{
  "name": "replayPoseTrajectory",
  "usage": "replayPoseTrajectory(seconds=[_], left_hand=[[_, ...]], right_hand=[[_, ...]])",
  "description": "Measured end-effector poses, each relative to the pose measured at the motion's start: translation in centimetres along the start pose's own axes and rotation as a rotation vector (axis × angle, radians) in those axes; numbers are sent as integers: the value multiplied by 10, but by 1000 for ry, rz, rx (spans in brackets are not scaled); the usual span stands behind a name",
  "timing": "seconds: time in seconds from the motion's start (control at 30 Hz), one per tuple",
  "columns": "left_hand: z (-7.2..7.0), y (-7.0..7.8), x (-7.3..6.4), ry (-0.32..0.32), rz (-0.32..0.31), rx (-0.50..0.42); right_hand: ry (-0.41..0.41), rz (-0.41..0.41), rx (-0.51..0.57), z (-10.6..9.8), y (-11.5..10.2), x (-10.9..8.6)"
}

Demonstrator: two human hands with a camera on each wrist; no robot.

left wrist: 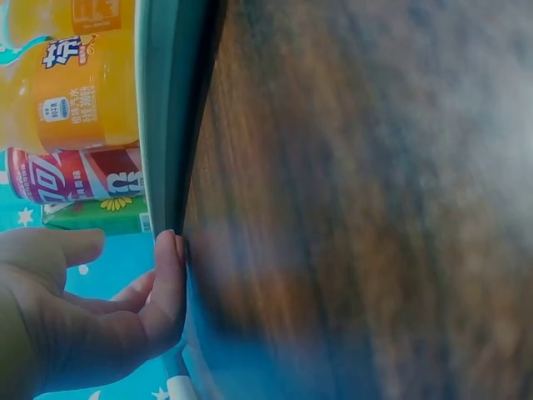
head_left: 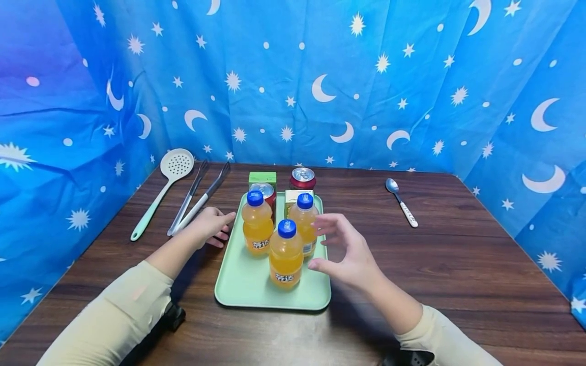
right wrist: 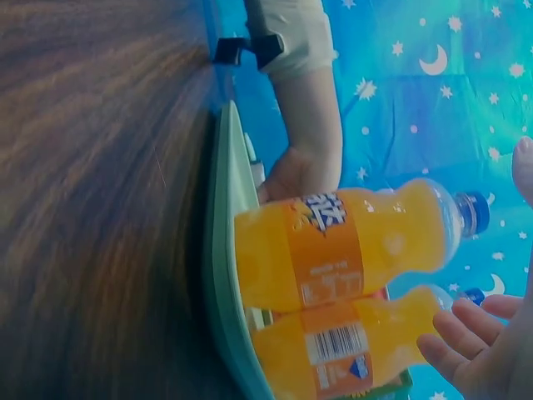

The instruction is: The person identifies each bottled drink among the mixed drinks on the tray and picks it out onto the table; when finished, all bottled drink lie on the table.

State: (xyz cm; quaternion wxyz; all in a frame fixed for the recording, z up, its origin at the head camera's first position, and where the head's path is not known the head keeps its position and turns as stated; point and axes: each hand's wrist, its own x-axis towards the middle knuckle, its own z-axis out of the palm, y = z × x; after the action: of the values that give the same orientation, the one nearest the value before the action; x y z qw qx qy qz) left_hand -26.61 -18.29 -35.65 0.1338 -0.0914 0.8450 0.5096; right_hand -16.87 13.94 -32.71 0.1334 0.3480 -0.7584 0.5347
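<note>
A pale green tray carries three orange soda bottles with blue caps: a front bottle, a left bottle and a right bottle. Behind them are a red soda can and a light-coloured carton, both partly hidden. My left hand is at the tray's left side; in the left wrist view its fingertips touch the rim, while the thumb stays apart. Beside the right bottle, my right hand has its fingers and thumb spread, gripping nothing.
A green box and another red can stand at the tray's far end. Left lie a slotted skimmer and metal tongs. A spoon rests at right. Blue star-patterned cloth surrounds the wooden table.
</note>
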Motion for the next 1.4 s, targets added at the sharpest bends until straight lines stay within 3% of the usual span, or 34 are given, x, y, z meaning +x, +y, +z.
replayPoseTrajectory(seconds=[0.27, 0.53, 1.2, 1.4], left_hand=[[6, 0, 2, -9, -35, -13], [10, 0, 1, -13, -23, 14], [16, -3, 3, -14, 15, 94], [17, -2, 3, -11, 20, 95]], right_hand=[[-18, 90, 13, 14, -5, 0], [-6, 116, 18, 25, -2, -2], [38, 280, 10, 47, -4, 2], [58, 280, 2, 49, -5, 5]])
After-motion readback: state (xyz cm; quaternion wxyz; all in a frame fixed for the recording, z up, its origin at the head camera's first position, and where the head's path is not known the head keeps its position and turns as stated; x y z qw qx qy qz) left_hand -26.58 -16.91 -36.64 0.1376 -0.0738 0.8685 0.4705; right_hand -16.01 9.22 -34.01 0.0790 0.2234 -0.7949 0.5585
